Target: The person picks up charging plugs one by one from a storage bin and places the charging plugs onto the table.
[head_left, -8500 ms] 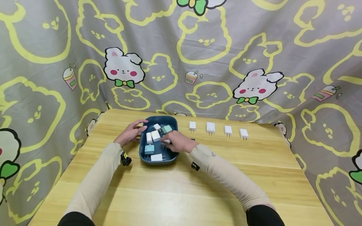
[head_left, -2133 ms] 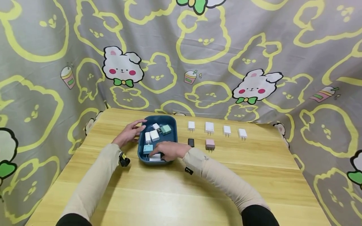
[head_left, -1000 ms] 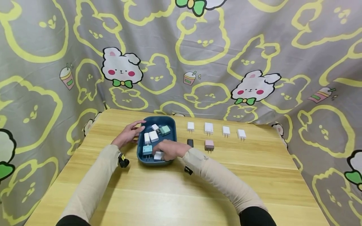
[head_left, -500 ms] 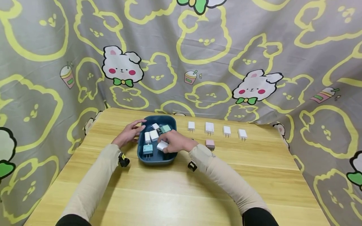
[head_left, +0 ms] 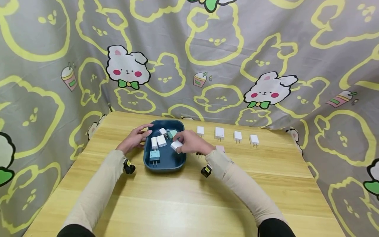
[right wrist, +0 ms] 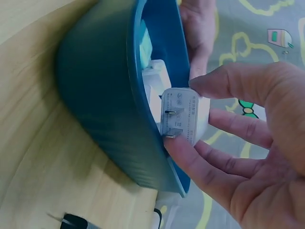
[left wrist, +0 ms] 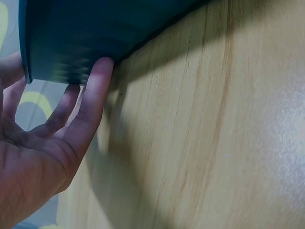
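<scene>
My right hand (head_left: 192,141) pinches a white charger (right wrist: 178,112) between thumb and fingers, over the right side of a dark blue bin (head_left: 164,170). In the right wrist view its printed face and two metal prongs show. My left hand (head_left: 133,140) touches the bin's left wall and rim, and the left wrist view has its fingers (left wrist: 97,83) extended against the outer wall. Inside the bin lie a light blue charger (head_left: 154,155), a green charger (head_left: 172,134), a wide white charger (head_left: 161,141), a narrow white charger (head_left: 154,143) and a small white one farther back.
Along the table's back right stands a row of white chargers, from a small one (head_left: 200,130) to an end one (head_left: 254,139). In front of them, a pink charger (head_left: 220,148) and a black charger (right wrist: 75,222) are partly covered by my right arm and hand. A patterned curtain (head_left: 219,98) hangs behind.
The pink charger has appeared on the table beside the black one. My right hand has taken the white charger from the bin's front end and raised it toward the right rim. My left hand stays.
</scene>
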`<state>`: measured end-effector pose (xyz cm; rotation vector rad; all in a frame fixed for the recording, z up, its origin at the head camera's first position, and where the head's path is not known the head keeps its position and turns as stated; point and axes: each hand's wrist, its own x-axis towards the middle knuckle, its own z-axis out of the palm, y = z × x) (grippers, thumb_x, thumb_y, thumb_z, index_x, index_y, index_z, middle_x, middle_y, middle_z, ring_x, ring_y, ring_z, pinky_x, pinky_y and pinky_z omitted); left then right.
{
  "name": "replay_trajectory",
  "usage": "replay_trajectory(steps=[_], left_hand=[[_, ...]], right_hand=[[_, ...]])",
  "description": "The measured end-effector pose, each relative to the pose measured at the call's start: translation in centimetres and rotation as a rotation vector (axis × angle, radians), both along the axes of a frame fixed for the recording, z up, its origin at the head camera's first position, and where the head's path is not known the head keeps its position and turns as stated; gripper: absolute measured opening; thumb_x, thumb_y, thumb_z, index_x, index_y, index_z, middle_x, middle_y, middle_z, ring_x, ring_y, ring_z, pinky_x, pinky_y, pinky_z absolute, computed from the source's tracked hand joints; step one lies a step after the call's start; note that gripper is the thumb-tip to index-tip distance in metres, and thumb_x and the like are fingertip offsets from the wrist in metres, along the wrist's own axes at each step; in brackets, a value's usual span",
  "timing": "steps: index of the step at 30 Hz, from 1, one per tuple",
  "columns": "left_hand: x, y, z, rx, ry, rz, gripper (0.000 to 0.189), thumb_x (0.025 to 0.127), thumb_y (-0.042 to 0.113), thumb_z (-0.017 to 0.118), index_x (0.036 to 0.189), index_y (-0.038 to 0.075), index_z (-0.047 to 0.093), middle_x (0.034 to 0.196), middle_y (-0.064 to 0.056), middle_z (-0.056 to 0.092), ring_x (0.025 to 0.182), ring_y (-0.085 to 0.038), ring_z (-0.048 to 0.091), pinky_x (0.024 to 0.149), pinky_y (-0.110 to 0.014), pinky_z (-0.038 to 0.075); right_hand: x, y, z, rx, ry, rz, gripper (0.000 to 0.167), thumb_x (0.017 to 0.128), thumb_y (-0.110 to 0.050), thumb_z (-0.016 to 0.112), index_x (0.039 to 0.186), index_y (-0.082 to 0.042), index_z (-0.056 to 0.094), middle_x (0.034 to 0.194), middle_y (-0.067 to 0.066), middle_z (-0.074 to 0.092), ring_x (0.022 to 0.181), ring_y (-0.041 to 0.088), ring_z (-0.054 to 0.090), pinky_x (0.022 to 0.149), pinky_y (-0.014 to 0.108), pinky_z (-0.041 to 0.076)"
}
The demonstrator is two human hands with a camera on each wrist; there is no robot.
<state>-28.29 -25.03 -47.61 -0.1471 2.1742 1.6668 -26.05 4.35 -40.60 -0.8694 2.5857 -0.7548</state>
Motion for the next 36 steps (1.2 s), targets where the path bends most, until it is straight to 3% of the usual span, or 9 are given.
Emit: replay_trajectory(steps=[5,20,27,29,32,36], left_hand=[[0.3,0.0,0.0,-0.009,0.023,0.009,0.053,0.105,0.043,0.052,0.156,0.037,0.037,0.156,-0.021,0.039,0.106,-0.02,0.067,0.078,-0.036,0.059],[0.3,0.2,-0.2,-0.019,0.018,-0.005,0.054,0.105,0.045,0.051,0.157,0.038,0.036,0.158,-0.021,0.037,0.115,-0.028,0.063,0.079,-0.036,0.059],[0.8,0.3,1.4,-0.012,-0.001,-0.007,0.053,0.108,0.036,0.049,0.158,0.033,0.034,0.159,-0.023,0.035,0.117,-0.03,0.063,0.082,-0.041,0.059],[0.8,0.2,1.2,-0.023,0.012,-0.008,0.053,0.107,0.038,0.049,0.158,0.033,0.035,0.158,-0.023,0.036,0.116,-0.029,0.063,0.081,-0.039,0.059],[0.6,0.0,0.1,-0.031,0.039,-0.009,0.054,0.106,0.044,0.05,0.157,0.036,0.035,0.157,-0.022,0.038,0.112,-0.026,0.064,0.079,-0.035,0.058],[0.7,0.0,-0.1,-0.028,0.055,-0.006,0.055,0.105,0.046,0.051,0.157,0.036,0.036,0.154,-0.022,0.041,0.104,-0.019,0.066,0.077,-0.034,0.058]], right_hand=[[0.3,1.2,0.1,-0.042,-0.007,-0.041,0.034,0.085,-0.017,0.078,0.118,-0.014,0.072,0.11,0.011,0.072,0.089,0.02,0.065,0.075,0.029,0.054],[0.7,6.2,0.0,-0.092,-0.025,-0.185,0.034,0.082,-0.015,0.079,0.114,-0.009,0.073,0.103,0.017,0.072,0.083,0.021,0.068,0.068,0.029,0.054],[0.8,9.1,0.0,-0.085,-0.038,-0.268,0.034,0.082,-0.013,0.08,0.115,-0.009,0.072,0.104,0.019,0.073,0.086,0.024,0.068,0.068,0.03,0.055],[0.8,9.9,0.0,-0.082,-0.039,-0.282,0.036,0.082,-0.013,0.08,0.117,-0.007,0.072,0.104,0.02,0.072,0.082,0.023,0.068,0.066,0.029,0.054],[0.8,11.0,-0.3,-0.083,-0.033,-0.313,0.037,0.082,-0.012,0.08,0.117,-0.005,0.072,0.101,0.02,0.072,0.072,0.019,0.066,0.061,0.028,0.053],[0.9,12.4,-0.8,-0.077,-0.034,-0.36,0.038,0.082,-0.013,0.079,0.118,-0.003,0.071,0.101,0.02,0.072,0.064,0.016,0.061,0.057,0.027,0.05]])
